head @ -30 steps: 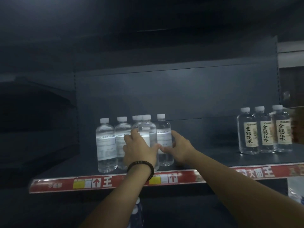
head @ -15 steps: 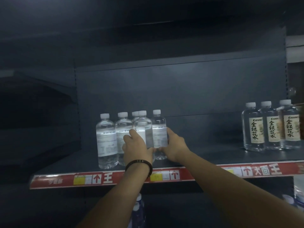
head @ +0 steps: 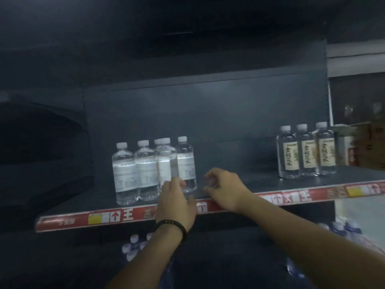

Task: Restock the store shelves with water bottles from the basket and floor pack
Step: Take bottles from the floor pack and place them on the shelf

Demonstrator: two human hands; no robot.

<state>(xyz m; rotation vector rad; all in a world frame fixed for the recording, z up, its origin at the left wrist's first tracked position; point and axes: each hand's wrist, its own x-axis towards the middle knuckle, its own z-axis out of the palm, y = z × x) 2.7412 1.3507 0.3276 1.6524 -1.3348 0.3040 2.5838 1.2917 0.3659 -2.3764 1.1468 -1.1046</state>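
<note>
Several clear water bottles (head: 145, 167) with white caps stand in a tight group on the left of the dark shelf (head: 239, 180). My left hand (head: 175, 203), with a dark bead bracelet on the wrist, hovers in front of the base of the front bottle (head: 166, 163); its fingers are relaxed and hold nothing. To the right of the group my right hand (head: 223, 188) hangs over the shelf's front edge. Its fingers are loosely curled and empty, apart from the rightmost bottle (head: 186, 161).
Three bottles with beige labels (head: 306, 151) stand at the shelf's right end, beside cardboard boxes (head: 358, 144). A red price strip (head: 125, 215) runs along the shelf's front. More capped bottles (head: 133, 245) show below the shelf, and a wrapped pack (head: 343, 228) at lower right.
Both hands gripped the two front bottles in the group; now they have let go and pulled back toward the shelf's front edge. The bottles stand in place.
</note>
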